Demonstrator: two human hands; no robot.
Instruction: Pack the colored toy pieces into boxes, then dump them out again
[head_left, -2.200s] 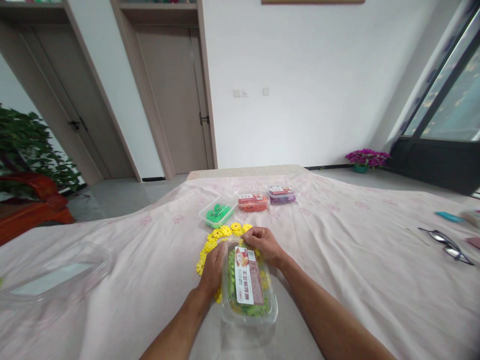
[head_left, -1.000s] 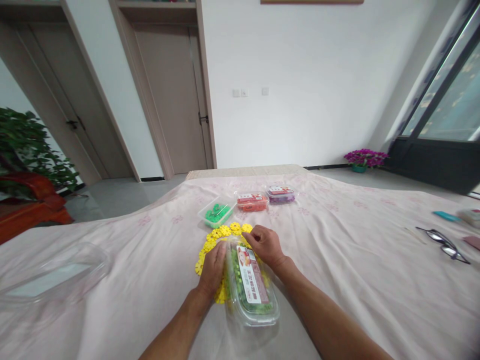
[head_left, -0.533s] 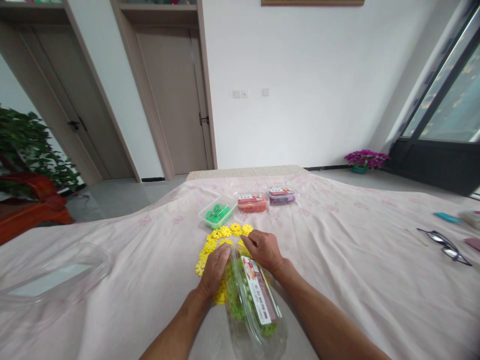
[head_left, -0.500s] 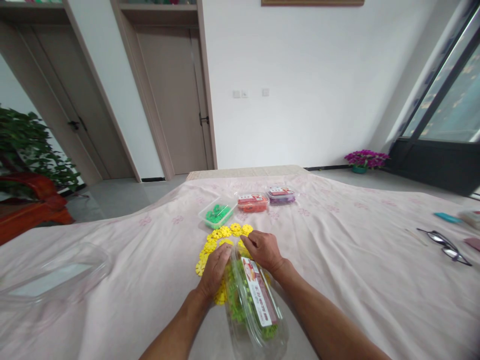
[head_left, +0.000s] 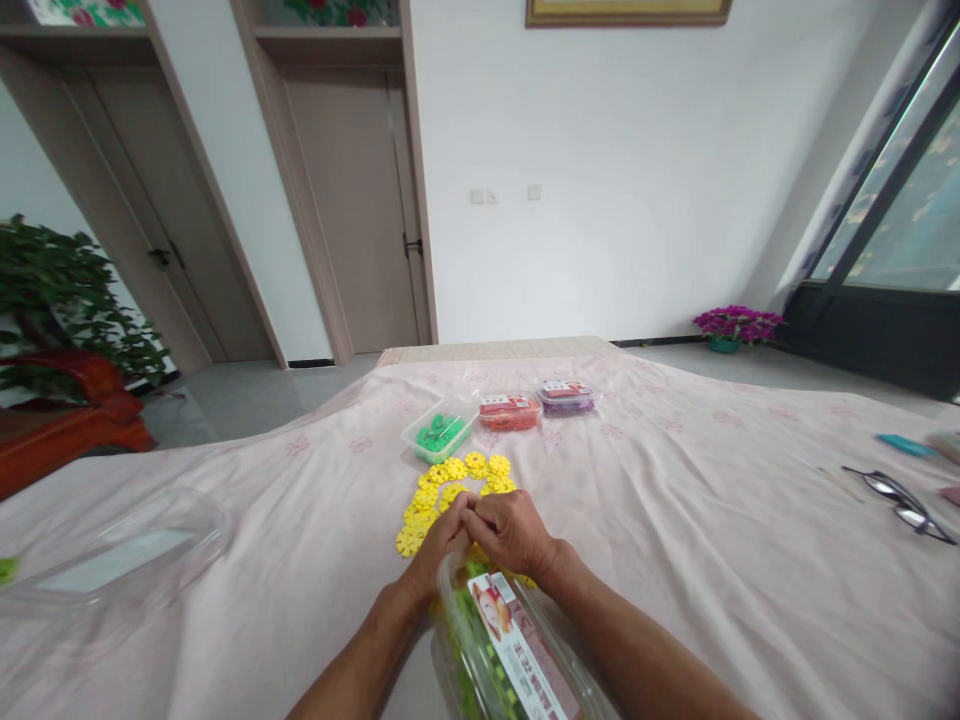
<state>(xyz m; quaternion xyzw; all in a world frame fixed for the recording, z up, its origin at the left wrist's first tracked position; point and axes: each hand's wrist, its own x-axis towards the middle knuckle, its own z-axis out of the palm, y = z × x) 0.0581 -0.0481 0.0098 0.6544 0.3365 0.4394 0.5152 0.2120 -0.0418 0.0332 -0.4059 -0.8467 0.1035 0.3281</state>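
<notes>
A clear lidded plastic box [head_left: 517, 640] of green notched discs, with a printed label on its lid, lies close in front of me. At its far end my left hand [head_left: 448, 535] is closed against the rim. My right hand [head_left: 514, 530] is curled beside it at the same end, the two hands touching. Their fingertips are mostly hidden. Just beyond and under the hands, yellow flower-shaped discs [head_left: 421, 500] lie in a curved row on the cloth.
Farther off stand an open box of green discs [head_left: 441, 432], a box of red pieces [head_left: 510, 410] and a box of purple pieces [head_left: 567, 397]. A clear plastic container [head_left: 120, 555] lies left, near a green disc [head_left: 7, 571]. Eyeglasses [head_left: 896, 500] rest at right on the cloth [head_left: 720, 560].
The box has come closer to me, its far end now nearer. My hands have drawn together at that end, the right one moving back. The view has tilted up slightly.
</notes>
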